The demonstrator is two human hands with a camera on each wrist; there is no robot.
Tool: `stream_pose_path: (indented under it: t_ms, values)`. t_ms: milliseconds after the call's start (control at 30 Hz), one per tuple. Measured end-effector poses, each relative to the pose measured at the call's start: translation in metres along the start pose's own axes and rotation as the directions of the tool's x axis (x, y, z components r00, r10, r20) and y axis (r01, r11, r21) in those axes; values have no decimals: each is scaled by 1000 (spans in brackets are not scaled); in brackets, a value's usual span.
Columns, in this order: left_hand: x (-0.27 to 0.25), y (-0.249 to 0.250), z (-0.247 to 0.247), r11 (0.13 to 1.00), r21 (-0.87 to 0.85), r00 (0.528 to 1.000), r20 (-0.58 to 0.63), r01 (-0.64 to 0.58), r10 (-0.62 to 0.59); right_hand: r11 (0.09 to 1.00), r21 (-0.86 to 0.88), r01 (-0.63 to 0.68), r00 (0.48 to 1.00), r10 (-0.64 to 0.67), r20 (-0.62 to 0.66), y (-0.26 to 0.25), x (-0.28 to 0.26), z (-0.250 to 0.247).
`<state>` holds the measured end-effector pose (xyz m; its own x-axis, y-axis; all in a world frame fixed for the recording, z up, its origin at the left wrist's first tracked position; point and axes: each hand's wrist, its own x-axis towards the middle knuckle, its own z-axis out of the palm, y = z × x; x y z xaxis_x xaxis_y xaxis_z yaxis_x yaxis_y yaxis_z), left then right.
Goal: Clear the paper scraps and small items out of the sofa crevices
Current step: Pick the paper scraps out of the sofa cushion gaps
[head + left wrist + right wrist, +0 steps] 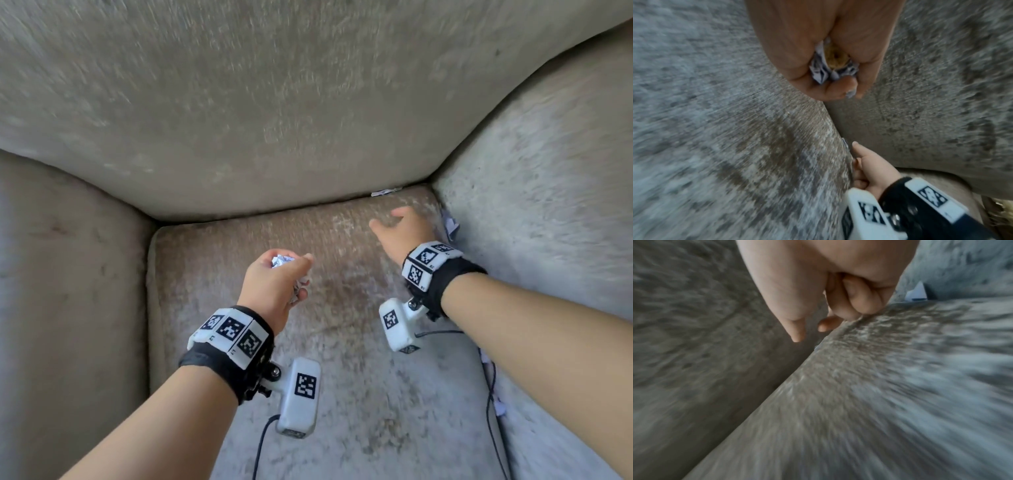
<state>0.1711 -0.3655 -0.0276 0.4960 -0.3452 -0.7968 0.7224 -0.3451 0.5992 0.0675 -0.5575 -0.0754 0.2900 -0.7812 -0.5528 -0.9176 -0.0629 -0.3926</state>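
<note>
My left hand [279, 277] hovers over the middle of the seat cushion [342, 342] and grips crumpled white paper scraps [282, 261]. In the left wrist view the paper scraps [821, 72] are wadded in its fingers around a small brown fuzzy item [835, 56]. My right hand [399, 226] is at the cushion's back right corner, thumb and index finger apart, holding nothing. A flat paper scrap [385, 192] sticks out of the back crevice just beyond it. Another white scrap [450, 228] is wedged in the right side crevice, and shows as a scrap [917, 292] in the right wrist view.
The sofa backrest [274, 102] rises ahead, with armrests at the left [68, 291] and right [548, 178]. Thin black cables [491, 394] run along the right edge of the seat, with small white bits [500, 407] beside them.
</note>
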Motion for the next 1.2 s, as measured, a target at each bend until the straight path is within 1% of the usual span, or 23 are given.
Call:
stream_pose_path:
  t_ms: [67, 100, 167, 200, 233, 333, 400, 467, 567, 633, 733, 767, 833, 900, 967, 1033, 1133, 1200]
  values:
    - [5, -3, 3, 1000, 14, 1000, -9, 20, -20, 998, -32, -61, 997, 59, -55, -4, 25, -3]
    - [8, -4, 4, 999, 22, 999, -10, 30, -30, 996, -42, -75, 992, 70, -106, -7, 34, -3]
    - [13, -4, 8, 998, 38, 999, -2, 46, -46, 997, 29, -71, 976, 75, -203, -8, 55, 0]
    - [16, -4, 10, 998, 43, 999, 4, 53, -53, 995, 62, -74, 975, 85, -204, -10, 62, 0]
    - [18, -4, 12, 997, 43, 998, 10, 59, -60, 994, 62, -90, 982, 99, -163, -13, 71, 0]
    - [28, -3, 20, 997, 41, 998, 9, 67, -68, 991, 29, -131, 991, 130, 35, -23, 97, 2]
    - [35, -2, 25, 996, 48, 997, 13, 71, -71, 989, -21, -145, 986, 147, 85, -23, 116, 9]
    - [41, 0, 32, 996, 50, 997, 18, 71, -72, 989, -7, -151, 985, 151, 87, -22, 122, 14]
    - [46, 4, 39, 995, 69, 997, 23, 69, -71, 995, 17, -99, 995, 99, 11, -13, 122, 18]
    - [47, 5, 44, 994, 76, 996, 43, 75, -78, 996, 42, -80, 997, 80, -9, -10, 121, 18]
    - [49, 2, 51, 994, 66, 995, 58, 82, -86, 987, 92, -135, 991, 136, -6, -10, 119, 18]
    - [50, 0, 53, 994, 69, 995, 52, 80, -83, 987, 94, -134, 991, 135, -7, -10, 116, 16]
    - [50, -4, 57, 995, 65, 996, 46, 76, -79, 994, 69, -85, 996, 86, -8, -10, 110, 12]
    - [50, -6, 60, 996, 53, 997, 40, 68, -70, 998, 65, -10, 1000, 8, 22, -8, 99, 7]
    - [48, -8, 63, 997, 43, 998, 37, 57, -59, 986, 121, 114, 990, -123, 73, -4, 79, 4]
    - [44, -8, 67, 998, 35, 998, 42, 47, -48, 954, 222, 204, 969, -228, 92, 1, 49, -1]
    - [37, -10, 71, 999, 47, 999, 42, 26, -28, 913, 317, 256, 954, -292, 71, 7, 3, -8]
    - [31, -11, 74, 999, 50, 999, 31, 3, -5, 893, 353, 279, 941, -328, 87, 11, -21, -9]
